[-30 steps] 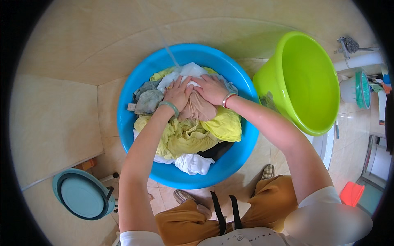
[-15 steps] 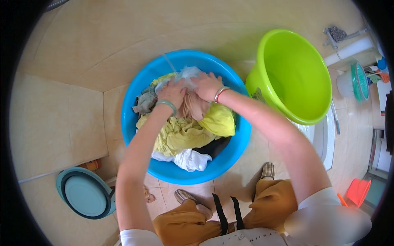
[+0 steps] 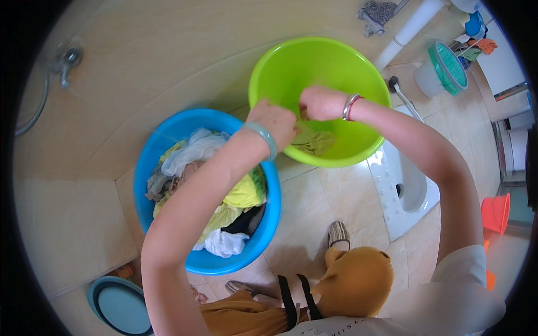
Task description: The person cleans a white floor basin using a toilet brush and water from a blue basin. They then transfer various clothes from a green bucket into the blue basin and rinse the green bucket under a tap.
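Pale green and glassy, a smooth bangle (image 3: pixel 265 135) rings the wrist behind the left grip (image 3: pixel 274 119), whose fingers are curled; the right grip (image 3: pixel 323 104), likewise curled, has a rigid silver-coloured bangle (image 3: pixel 348 107) behind it. Both grips are blurred, and whether either holds fabric cannot be told. Between and just below them, a limp yellow-green cloth (image 3: pixel 317 144) lies creased inside the lime-green tub (image 3: pixel 314 59), a deep, round, glossy vessel, probably plastic. Lifted by a loose pinch, the cloth might slip back; if wet, it could drip outside the rim and make the floor tiles (image 3: pixel 305 207) slick. Hard bangles might also snag soft weave. Left of the left grip, partly beneath its forearm (image 3: pixel 204 182), the wide blue basin (image 3: pixel 273 213) holds a rumpled heap: thin white fabric (image 3: pixel 199 150), bright yellow cloth (image 3: pixel 246 191), a black piece (image 3: pixel 245 222) and a bunched white garment (image 3: pixel 224 244). A low sweep of that forearm could drag a piece over the basin's edge. Below and right of the right grip, a hard white ceramic squat pan (image 3: pixel 399 215) could catch anything dropped wide of the tub.
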